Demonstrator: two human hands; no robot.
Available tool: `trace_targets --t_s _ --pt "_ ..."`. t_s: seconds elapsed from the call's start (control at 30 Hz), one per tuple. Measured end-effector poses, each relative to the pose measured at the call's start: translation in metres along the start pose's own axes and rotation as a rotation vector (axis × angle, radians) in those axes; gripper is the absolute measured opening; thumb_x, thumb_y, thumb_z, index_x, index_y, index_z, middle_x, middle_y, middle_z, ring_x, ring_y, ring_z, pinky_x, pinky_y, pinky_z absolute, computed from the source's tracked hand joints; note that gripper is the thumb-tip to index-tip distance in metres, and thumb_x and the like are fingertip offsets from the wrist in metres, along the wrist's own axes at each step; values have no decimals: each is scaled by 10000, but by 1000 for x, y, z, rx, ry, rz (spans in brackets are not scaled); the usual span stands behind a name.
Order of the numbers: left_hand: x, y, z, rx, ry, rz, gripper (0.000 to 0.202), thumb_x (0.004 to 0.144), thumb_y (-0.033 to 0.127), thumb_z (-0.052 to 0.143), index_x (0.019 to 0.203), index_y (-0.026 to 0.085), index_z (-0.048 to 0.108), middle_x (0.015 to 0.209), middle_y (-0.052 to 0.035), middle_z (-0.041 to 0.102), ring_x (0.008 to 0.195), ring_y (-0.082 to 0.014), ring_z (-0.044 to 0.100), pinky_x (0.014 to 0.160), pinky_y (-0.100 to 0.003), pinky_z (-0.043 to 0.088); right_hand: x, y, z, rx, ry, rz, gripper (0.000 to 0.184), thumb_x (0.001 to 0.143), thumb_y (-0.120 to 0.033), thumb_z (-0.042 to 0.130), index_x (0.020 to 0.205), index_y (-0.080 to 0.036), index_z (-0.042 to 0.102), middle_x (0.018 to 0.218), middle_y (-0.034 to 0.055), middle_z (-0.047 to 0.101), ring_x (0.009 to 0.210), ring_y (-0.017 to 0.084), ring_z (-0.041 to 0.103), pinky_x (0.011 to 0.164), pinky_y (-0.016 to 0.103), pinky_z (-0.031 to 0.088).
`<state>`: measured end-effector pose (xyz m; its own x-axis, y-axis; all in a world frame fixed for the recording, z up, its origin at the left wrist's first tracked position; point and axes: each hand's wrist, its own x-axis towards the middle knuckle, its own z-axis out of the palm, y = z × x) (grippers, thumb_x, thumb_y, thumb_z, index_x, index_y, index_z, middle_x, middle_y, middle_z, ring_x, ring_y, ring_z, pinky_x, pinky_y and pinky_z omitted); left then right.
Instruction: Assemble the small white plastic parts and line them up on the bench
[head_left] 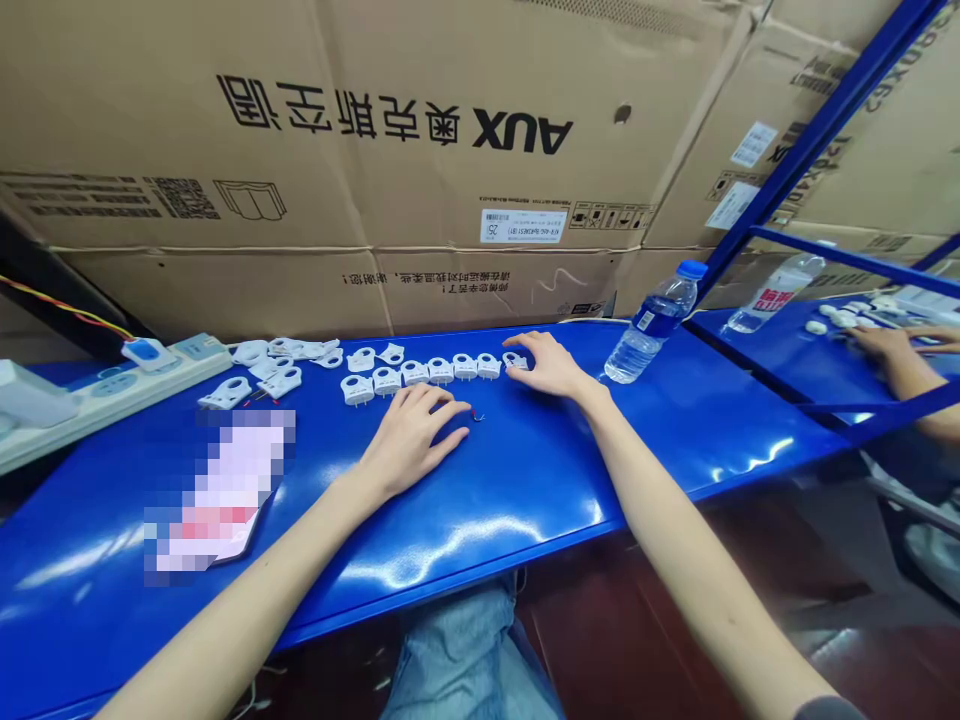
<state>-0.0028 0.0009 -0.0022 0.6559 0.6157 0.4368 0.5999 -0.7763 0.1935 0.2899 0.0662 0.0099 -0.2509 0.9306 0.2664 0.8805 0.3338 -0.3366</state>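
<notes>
Hands rest on a glossy blue workbench (pixel 525 480). The right hand (pixel 549 365) lies palm down with fingers loosely spread, its fingertips touching the rightmost white plastic part (pixel 514 360) of a row; it grips nothing that can be seen. The left hand (pixel 411 440) lies flat and open, fingers slightly curled, just below the row, holding nothing; a tiny red-and-blue wire piece (pixel 478 416) lies just beside its fingertips.

The row of white parts (pixel 427 374) counts about seven, set side by side, its long axis running left to right and rising slightly toward the right hand. Each part is a small bracket with a round hole at its far end and short legs pointing toward the person. A loose heap of more such parts (pixel 277 362), roughly ten though the count is uncertain, lies farther left.

Two clear water bottles are in view: one (pixel 654 322) tilted just right of the right hand, another (pixel 776 292) on the neighbouring bench. A white power strip (pixel 112 390) sits at far left. Another person's hand (pixel 889 345) works at the right edge. Cardboard boxes (pixel 420 130) stand behind.
</notes>
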Motion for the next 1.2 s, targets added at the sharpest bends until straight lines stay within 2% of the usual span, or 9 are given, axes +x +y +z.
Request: trace_targets --t_s 0.1,0.2,0.4,0.6,0.73,0.83,1.03,1.1,1.2 --pt "0 3 2 -10 -43 13 356 1040 403 534 1335 272 684 1247 -100 667 1178 -283 575 1050 -501 436 0 -10 2 -7 19 -108 370 856 -402 747 1204 -278 725 1349 72 667 1275 321 554 1100 505 457" --pt "0 6 3 -36 -53 27 310 1043 374 523 1254 280 730 1232 -90 678 1176 -276 580 1059 -499 435 1 -18 8 -26 34 -180 275 839 -350 757 1100 -262 748 1358 73 661 1282 325 541 1098 503 459" --pt "2 6 1 -77 -10 12 217 1012 283 547 1105 236 737 1107 -62 741 1090 -253 617 1000 -463 447 2 -26 16 -48 65 -184 181 827 -246 719 1005 -219 719 1342 104 671 1257 338 556 1052 504 494" --pt "2 7 -1 -88 -9 -1 157 997 305 575 987 225 710 1026 -47 758 1016 -244 618 968 -454 441 3 -37 12 46 242 -191 201 825 -177 663 1019 -227 677 1386 105 654 1308 326 551 1082 498 479" --pt "1 6 1 -92 8 -20 168 1006 313 573 936 219 694 994 -44 757 988 -241 625 934 -442 449 0 -54 17 74 253 -262 222 845 -146 629 1047 -234 660 1257 80 726 1196 297 617 1038 452 483" --pt "2 6 2 -113 115 -53 195 1022 308 549 963 221 713 992 -51 754 970 -234 632 898 -425 470 -4 -69 25 70 240 -308 235 870 -147 614 1079 -245 658 1224 66 734 1145 278 637 1005 429 479" --pt "7 4 -7 -227 494 -258 194 1000 344 589 936 228 731 922 -37 762 871 -199 676 853 -377 536 -9 -85 35 81 251 -333 256 891 -189 615 1142 -232 632 1188 71 726 1088 270 648 944 415 500" --pt "8 3 -10 -239 560 -335 179 986 342 601 958 230 739 949 -29 781 833 -188 686 830 -362 547 -10 -87 35 98 263 -323 291 888 -193 611 1177 -229 613 1160 73 726 1059 271 657 936 418 514" --pt "8 1 -12 -244 572 -430 165 959 324 613 973 225 746 971 -21 796 795 -174 688 811 -339 549 -11 -90 37 133 282 -341 338 890 -182 601 1227 -215 594 1182 88 718 1072 271 665 946 420 534"
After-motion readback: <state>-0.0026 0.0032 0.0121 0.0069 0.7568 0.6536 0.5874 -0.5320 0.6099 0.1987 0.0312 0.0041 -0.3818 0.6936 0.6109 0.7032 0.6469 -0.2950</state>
